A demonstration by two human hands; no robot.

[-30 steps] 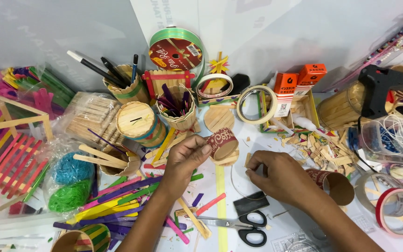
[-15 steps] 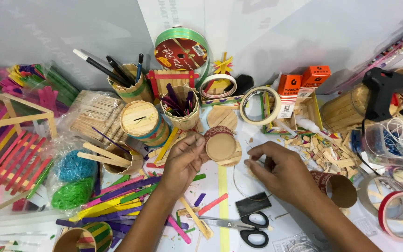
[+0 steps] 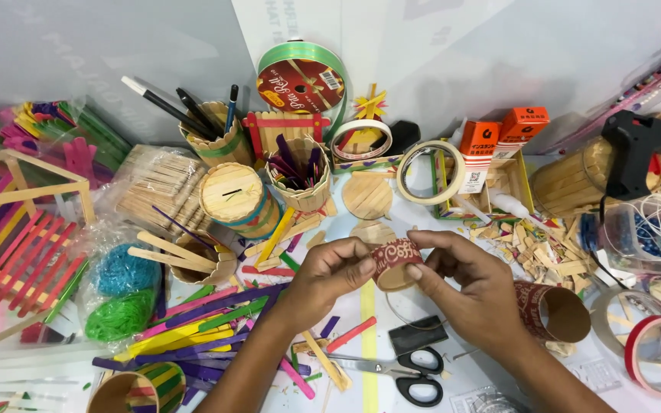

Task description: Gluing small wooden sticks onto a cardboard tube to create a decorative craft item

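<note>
While both hands pinch it above the table (image 3: pixel 422 229), the red cup ring (image 3: pixel 394 262) sits between left hand (image 3: pixel 329 277) and right hand (image 3: pixel 472 284), fingers closed on its rim. Risk: squeezing could crush it. Two orange-and-white boxes (image 3: pixel 499 134) stand behind; round red-labelled ribbon spool (image 3: pixel 300 76) leans against the wall.

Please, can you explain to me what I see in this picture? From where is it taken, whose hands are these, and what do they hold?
The picture comes from a camera worn on a person's head, looking down at the worktable. There is no machine, only two bare hands. The left hand and the right hand together hold a small red patterned ring, like a cut piece of paper cup. Around them lie coloured craft sticks, black scissors, rolls of tape, stick-made pots and a black glue gun.
</note>
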